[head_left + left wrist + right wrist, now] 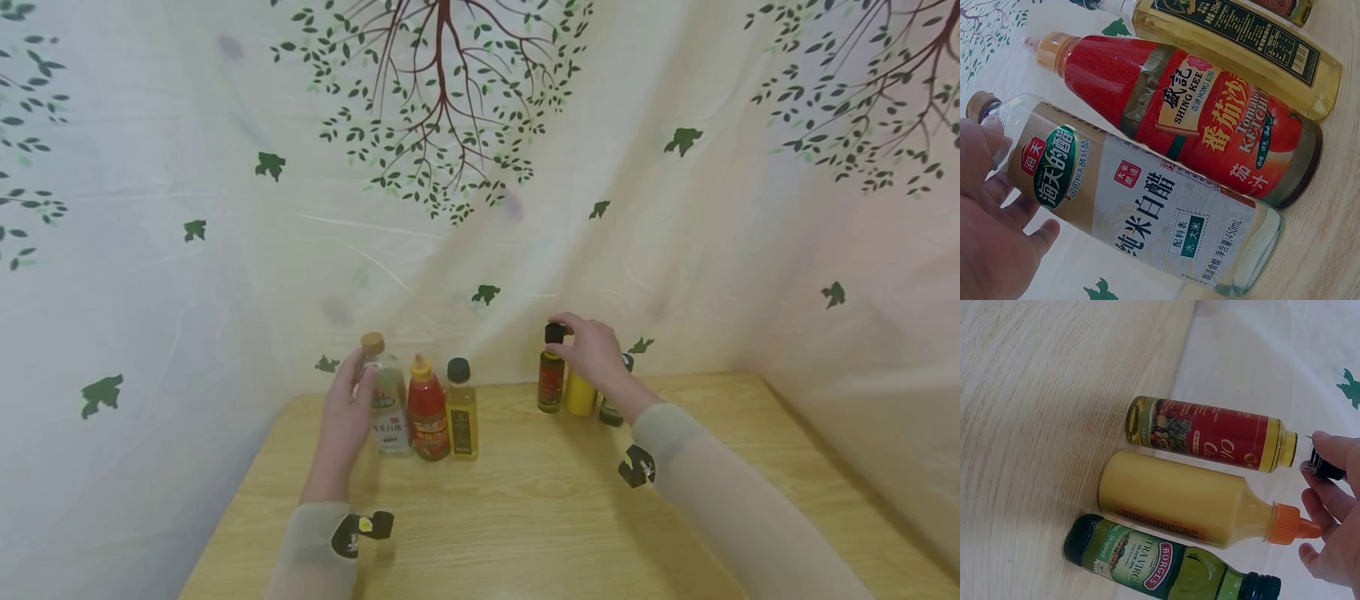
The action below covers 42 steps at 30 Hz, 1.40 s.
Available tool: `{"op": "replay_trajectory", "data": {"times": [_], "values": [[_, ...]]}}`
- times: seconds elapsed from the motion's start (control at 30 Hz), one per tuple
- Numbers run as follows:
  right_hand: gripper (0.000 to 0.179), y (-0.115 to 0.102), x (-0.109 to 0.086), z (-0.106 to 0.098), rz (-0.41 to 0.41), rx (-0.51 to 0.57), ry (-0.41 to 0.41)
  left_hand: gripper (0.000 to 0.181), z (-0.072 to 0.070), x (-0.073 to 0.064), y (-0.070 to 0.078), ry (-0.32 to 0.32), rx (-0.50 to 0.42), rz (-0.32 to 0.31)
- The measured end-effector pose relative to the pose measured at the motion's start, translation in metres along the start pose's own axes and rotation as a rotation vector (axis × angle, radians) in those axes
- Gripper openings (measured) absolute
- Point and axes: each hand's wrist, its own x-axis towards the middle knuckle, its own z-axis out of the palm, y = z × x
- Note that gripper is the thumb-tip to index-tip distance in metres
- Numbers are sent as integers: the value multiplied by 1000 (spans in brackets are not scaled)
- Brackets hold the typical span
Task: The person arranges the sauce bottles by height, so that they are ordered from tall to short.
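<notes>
In the head view my left hand point(348, 400) is at the upper left side of a clear white vinegar bottle point(1141, 200) with a brown cap. The thumb lies at its neck, and other fingers reach partly behind its shoulder. My right hand point(592, 350) pinches the black cap point(1325, 467) of a small oil bottle point(1210, 436) with a red label, between thumb and fingers. That bottle stands upright at the back of the table. Beside the vinegar bottle stand a red ketchup bottle point(1191, 119) and a square, black-capped bottle of yellow oil point(462, 417).
To the right of the small oil bottle are a yellow squeeze bottle point(1172, 497) with an orange nozzle and a green olive oil bottle point(1147, 556), partly behind my right wrist. The wooden table point(495, 517) meets a leaf-patterned curtain point(480, 250) behind the bottles.
</notes>
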Motion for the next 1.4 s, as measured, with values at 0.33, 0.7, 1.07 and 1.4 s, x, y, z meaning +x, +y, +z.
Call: {"op": "replay_trajectory", "data": {"times": [0.33, 0.7, 1.07, 1.4], "values": [[50, 2, -4, 3, -3, 13, 31, 67, 1, -1, -3, -1, -8, 3], [49, -2, -11, 6, -18, 28, 51, 71, 1, -1, -3, -8, -11, -1], [49, -14, -18, 2, -17, 80, 24, 70, 1, -1, -2, -2, -24, 5], [46, -37, -29, 1, -11, 144, 6, 68, 0, 1, -1, -3, -20, 3]]}}
